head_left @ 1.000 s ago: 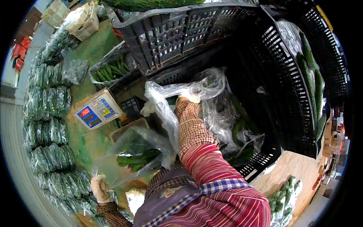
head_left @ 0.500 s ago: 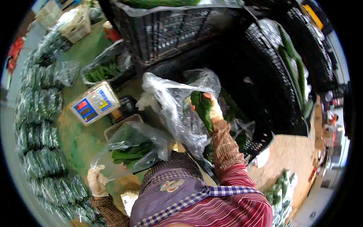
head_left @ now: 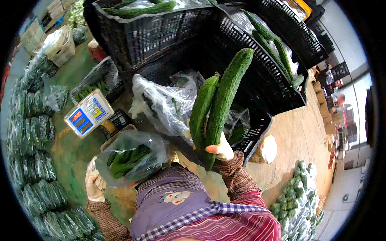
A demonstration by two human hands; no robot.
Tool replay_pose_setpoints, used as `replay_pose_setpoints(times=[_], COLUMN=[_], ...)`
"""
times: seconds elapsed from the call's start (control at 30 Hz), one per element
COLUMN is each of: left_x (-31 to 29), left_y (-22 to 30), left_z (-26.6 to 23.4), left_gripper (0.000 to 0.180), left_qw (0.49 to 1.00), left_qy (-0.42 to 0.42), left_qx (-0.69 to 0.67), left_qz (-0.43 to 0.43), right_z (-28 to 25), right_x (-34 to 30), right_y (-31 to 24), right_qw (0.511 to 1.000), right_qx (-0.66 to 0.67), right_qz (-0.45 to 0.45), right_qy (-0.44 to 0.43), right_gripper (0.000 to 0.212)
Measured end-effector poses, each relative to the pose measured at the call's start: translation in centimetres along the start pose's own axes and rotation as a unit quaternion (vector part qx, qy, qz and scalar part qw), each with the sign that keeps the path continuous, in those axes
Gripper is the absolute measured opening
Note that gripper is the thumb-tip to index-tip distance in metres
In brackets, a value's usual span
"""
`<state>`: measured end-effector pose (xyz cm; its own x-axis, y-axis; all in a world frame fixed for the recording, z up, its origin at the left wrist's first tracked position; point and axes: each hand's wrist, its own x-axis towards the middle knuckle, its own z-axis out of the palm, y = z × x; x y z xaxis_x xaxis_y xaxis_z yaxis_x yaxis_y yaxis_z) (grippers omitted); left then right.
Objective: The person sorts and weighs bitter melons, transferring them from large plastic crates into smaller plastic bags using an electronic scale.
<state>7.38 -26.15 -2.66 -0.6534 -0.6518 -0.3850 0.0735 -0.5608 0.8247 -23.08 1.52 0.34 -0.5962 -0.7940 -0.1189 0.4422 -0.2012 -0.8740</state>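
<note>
a pale crate (head_left: 63, 55) stands near a red container (head_left: 97, 53), with cardboard boxes (head_left: 330, 128) far right.

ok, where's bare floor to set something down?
Widest: tan floor between the black crates and the bagged pile at lower right. Narrower: green floor between the bagged rows at left and the scale. Crowded: ahead of the right hand, with cucumbers, clear plastic and crates.

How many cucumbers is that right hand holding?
2: a longer cucumber at right and a shorter cucumber beside it at left, both in the right hand. Another could be hidden behind them.
</note>
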Motion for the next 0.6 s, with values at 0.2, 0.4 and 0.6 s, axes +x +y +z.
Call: replay_pose_setpoints(times=[0.2, 0.4, 0.6], left_x=[-0.4, 0.7, 0.7], left_y=[0.3, 0.8, 2.8], left_z=[-1.1, -3.4, -7.4], left_gripper=[0.05, 0.055, 0.054], left_qw=[0.999, 0.985, 0.956], left_qy=[-0.009, -0.047, -0.067], left_qx=[-0.043, -0.162, -0.281], left_qz=[-0.01, -0.038, -0.046], right_z=[6.0, 12.5, 16.5], right_x=[3.5, 9.4, 12.2], right_y=[0.6, 5.0, 13.6], right_qw=[0.989, 0.946, 0.829], right_qx=[0.016, -0.056, -0.311], right_qz=[0.022, 0.008, -0.017], right_qy=[-0.143, -0.32, -0.465], right_gripper=[0.089, 0.066, 0.087])
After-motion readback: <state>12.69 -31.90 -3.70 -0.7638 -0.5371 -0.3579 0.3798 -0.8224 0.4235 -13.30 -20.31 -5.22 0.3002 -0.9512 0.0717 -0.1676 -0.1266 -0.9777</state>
